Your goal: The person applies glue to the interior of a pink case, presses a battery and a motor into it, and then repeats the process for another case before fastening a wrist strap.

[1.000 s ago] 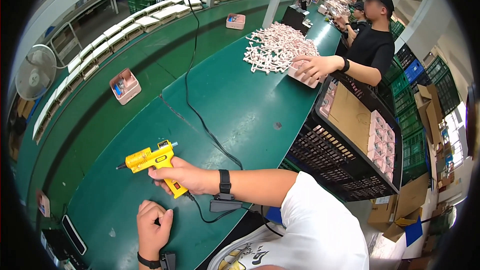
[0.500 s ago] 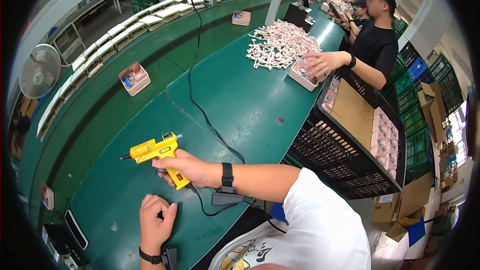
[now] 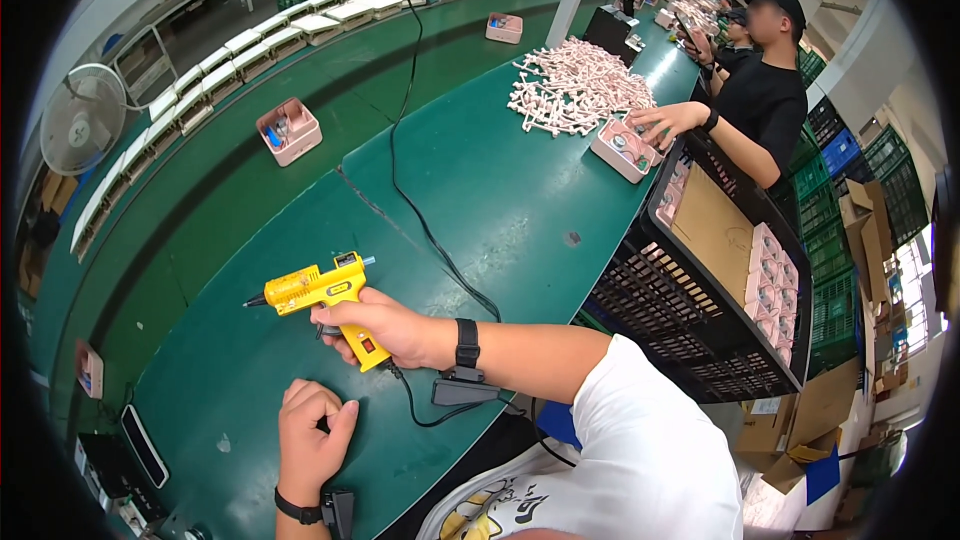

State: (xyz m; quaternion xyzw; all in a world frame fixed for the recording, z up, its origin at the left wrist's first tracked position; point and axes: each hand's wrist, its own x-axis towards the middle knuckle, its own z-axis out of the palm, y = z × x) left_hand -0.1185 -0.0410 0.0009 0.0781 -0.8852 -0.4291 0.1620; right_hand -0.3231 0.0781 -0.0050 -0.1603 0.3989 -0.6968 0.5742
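Right hand (image 3: 392, 328) clamped on yellow glue gun (image 3: 318, 292), raised higher than a second ago, nozzle aimed left; left hand (image 3: 312, 432) curled shut on green table (image 3: 500, 200), empty

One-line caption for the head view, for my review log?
Right hand grips a yellow glue gun above the green table; left hand rests loosely curled.

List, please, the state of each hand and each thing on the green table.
right hand: shut on glue gun
glue gun: held above the table, nozzle pointing left
left hand: curled, holds nothing visible
pink tray: open, small parts inside
fan: cannot tell if running
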